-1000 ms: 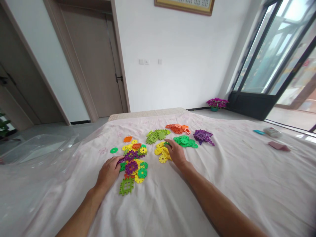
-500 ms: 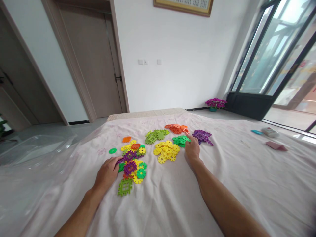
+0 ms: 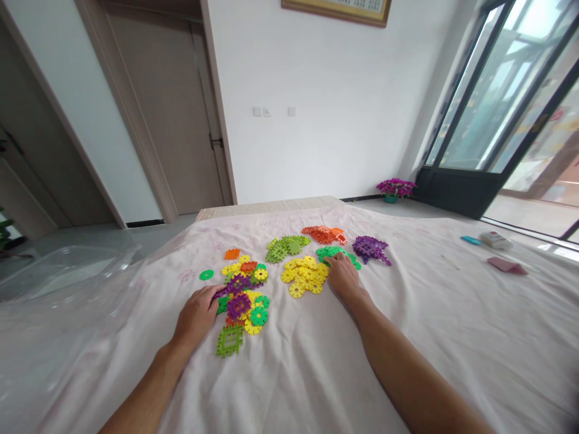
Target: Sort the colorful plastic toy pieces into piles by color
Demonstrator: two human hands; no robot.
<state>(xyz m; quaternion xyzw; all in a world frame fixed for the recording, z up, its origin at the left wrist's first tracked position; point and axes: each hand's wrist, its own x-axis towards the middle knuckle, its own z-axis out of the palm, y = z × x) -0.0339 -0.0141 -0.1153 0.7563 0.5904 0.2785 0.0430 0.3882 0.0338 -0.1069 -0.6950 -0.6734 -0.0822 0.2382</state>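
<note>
Near the left of the cloth lies a mixed pile of plastic interlocking pieces, with yellow discs (image 3: 253, 327), green discs (image 3: 259, 315) and purple squares (image 3: 239, 306). My left hand (image 3: 199, 310) is at its left side, fingers closed on the edge of a purple interlocking piece (image 3: 220, 293). My right hand (image 3: 344, 274) rests on a pile of green discs (image 3: 332, 250), fingers stretched over it and partly hidden. Close by that hand is a pile of yellow discs (image 3: 304, 276). Light-green squares (image 3: 287, 247), orange-red pieces (image 3: 321, 234) and purple pieces (image 3: 371, 248) form separate piles behind.
A pale wrinkled cloth (image 3: 289, 374) covers the surface. One green disc (image 3: 207, 275) and an orange square (image 3: 232, 254) lie apart at the left. Clear plastic (image 3: 67, 274) stands at far left. A pink item (image 3: 506, 265) and a white packet (image 3: 496, 240) lie at right.
My right hand has shifted left and slightly nearer, from the right edge of the green pile onto it. Green pieces now show to its right. My left hand stays where it was.
</note>
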